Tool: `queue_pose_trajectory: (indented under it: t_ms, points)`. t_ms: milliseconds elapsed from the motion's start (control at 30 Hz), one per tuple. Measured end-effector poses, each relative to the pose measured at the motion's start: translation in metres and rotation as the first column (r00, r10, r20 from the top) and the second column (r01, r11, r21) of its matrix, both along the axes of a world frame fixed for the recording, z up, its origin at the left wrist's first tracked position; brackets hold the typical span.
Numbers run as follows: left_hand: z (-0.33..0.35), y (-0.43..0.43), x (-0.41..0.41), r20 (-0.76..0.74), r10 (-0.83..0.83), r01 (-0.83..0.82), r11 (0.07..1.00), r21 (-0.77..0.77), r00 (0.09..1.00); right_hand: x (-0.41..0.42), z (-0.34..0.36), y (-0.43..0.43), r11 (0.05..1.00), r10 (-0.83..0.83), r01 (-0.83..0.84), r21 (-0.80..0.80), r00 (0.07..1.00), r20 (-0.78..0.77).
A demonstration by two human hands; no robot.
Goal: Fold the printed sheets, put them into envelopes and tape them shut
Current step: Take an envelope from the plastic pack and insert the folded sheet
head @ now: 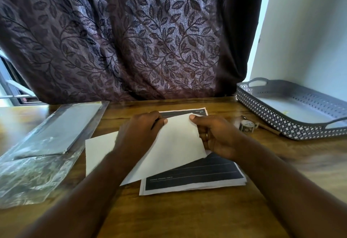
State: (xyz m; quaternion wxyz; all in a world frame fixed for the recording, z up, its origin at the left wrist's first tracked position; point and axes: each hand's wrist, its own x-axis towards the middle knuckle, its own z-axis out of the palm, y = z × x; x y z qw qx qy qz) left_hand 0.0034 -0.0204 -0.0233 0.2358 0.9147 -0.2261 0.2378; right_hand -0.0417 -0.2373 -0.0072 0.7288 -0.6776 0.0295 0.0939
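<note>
Dark leaf-patterned curtain (pixel 131 40) hangs behind a wooden table (pixel 187 215).

Containers: two.
- One grey perforated tray (pixel 277 117) with two handles sits at the far right. Only its pale floor shows.
- One clear plastic pack (pixel 37 162) lies at the left, with a flat stack of pale envelopes (pixel 62 130) inside. Their number cannot be told.

Papers:
- One stack of printed sheets (pixel 197 177), dark print up, lies at the table's centre.
- One loose white sheet (pixel 99 149) lies flat just left of the stack, partly under the left forearm.
- One white paper (pixel 174 143) is held tilted over the stack.

Grip:
- The left hand (pixel 139 134) pinches the white paper's upper left edge, thumb on top.
- The right hand (pixel 216 136) pinches its upper right corner, thumb on top and fingers curled beneath.

One tape roll (pixel 247 125) stands near the tray's front wall.
</note>
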Motion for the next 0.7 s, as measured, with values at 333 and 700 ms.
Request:
queue_pose_trajectory:
  t_ms: [333, 700]
  points:
    - [0.001, 0.000, -0.004, 0.037, -0.058, 0.058, 0.998, 0.004, 0.998, -0.002, -0.003, -0.006, 0.948, 0.317, -0.309, 0.072, 0.934, -0.163]
    - [0.009, 0.011, -0.002, 0.212, -0.033, 0.026, 0.999, 0.033, 0.977, -0.002, 0.001, -0.013, 0.938, 0.311, -0.292, 0.186, 0.947, -0.082]
